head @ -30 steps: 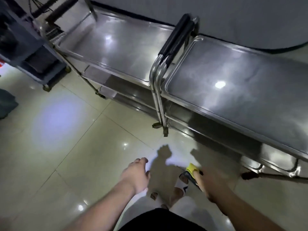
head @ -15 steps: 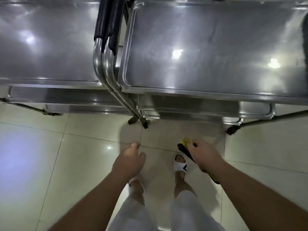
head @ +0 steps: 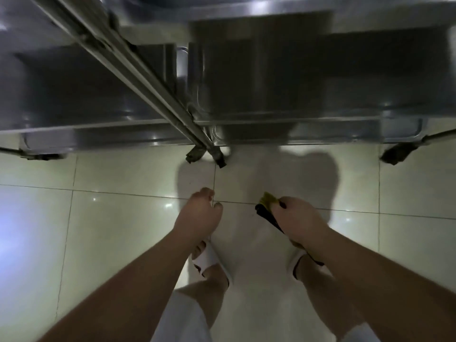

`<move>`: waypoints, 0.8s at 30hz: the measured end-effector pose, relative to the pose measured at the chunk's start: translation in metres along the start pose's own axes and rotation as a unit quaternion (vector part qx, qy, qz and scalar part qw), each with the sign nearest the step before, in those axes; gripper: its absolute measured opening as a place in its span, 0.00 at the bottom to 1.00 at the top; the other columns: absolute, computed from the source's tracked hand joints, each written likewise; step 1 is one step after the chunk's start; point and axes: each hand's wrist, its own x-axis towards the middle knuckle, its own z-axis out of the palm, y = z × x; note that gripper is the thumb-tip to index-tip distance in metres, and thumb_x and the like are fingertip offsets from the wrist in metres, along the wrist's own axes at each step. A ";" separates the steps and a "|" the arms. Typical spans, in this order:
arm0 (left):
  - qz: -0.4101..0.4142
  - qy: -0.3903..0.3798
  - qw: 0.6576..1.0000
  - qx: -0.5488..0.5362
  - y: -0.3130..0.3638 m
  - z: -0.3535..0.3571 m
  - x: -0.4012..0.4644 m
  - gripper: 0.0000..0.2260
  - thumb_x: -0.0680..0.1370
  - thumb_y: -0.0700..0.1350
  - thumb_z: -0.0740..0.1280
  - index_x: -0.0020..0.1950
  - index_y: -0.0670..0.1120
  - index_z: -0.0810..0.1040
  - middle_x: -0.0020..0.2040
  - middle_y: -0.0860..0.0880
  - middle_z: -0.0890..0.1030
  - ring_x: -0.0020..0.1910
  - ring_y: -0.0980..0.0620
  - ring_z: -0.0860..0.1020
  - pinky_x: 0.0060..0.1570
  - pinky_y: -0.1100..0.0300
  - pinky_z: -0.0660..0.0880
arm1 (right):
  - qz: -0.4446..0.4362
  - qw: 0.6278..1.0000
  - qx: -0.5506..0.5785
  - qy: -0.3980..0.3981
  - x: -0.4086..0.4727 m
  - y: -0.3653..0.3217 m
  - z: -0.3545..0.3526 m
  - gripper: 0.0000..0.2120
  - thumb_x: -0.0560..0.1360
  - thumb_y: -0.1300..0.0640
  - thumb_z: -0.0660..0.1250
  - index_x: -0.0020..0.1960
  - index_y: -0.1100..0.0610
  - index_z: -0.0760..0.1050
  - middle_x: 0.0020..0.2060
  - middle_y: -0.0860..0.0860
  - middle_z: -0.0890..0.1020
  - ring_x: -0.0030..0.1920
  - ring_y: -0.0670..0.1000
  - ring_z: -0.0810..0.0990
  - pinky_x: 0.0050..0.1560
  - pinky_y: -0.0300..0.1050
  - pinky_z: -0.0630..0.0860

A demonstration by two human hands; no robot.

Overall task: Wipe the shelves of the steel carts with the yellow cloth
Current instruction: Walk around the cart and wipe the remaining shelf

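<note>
Having stepped closer and bent, the person now faces the steel carts' lower shelves, right hand gripping the yellow cloth below them, left hand loosely curled, empty.

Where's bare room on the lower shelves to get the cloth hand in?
The right cart's lower shelf looks bare, bordered by the slanted steel legs on its left. The left cart's lower shelf looks bare too, though dim. It is tight at the legs. The right hand grips the yellow cloth; the left hand holds nothing.
</note>
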 end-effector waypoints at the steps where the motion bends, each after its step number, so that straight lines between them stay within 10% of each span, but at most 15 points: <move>1: -0.003 -0.001 1.000 -0.003 -0.006 0.014 0.019 0.19 0.82 0.48 0.64 0.72 0.47 0.73 0.66 0.46 0.78 0.62 0.47 0.78 0.58 0.57 0.73 | -0.009 1.000 -0.005 -0.001 0.023 0.007 0.006 0.19 0.84 0.44 0.57 0.41 0.55 0.73 0.35 0.50 0.77 0.39 0.53 0.77 0.41 0.49 0.72; 8: -0.008 0.041 0.999 -0.032 -0.047 0.060 0.154 0.17 0.81 0.53 0.64 0.67 0.46 0.76 0.61 0.46 0.83 0.58 0.42 0.81 0.58 0.55 0.77 | -0.059 0.992 -0.094 0.063 0.172 0.027 0.024 0.19 0.84 0.46 0.57 0.41 0.56 0.74 0.38 0.53 0.80 0.37 0.53 0.78 0.34 0.44 0.69; 14: 0.059 0.146 0.987 -0.029 -0.067 0.035 0.259 0.17 0.75 0.63 0.63 0.52 0.52 0.78 0.43 0.51 0.83 0.42 0.47 0.83 0.35 0.58 0.72 | -0.167 0.964 -0.151 0.141 0.273 -0.011 0.035 0.16 0.86 0.49 0.54 0.59 0.59 0.75 0.52 0.58 0.80 0.51 0.61 0.81 0.46 0.49 0.73; 24: 0.189 0.299 0.935 -0.030 -0.079 0.047 0.335 0.10 0.83 0.58 0.63 0.57 0.54 0.75 0.47 0.54 0.83 0.45 0.49 0.81 0.42 0.56 0.71 | -0.336 0.826 -0.253 0.374 0.402 -0.085 0.097 0.17 0.83 0.43 0.57 0.57 0.54 0.78 0.51 0.54 0.83 0.52 0.60 0.81 0.48 0.53 0.76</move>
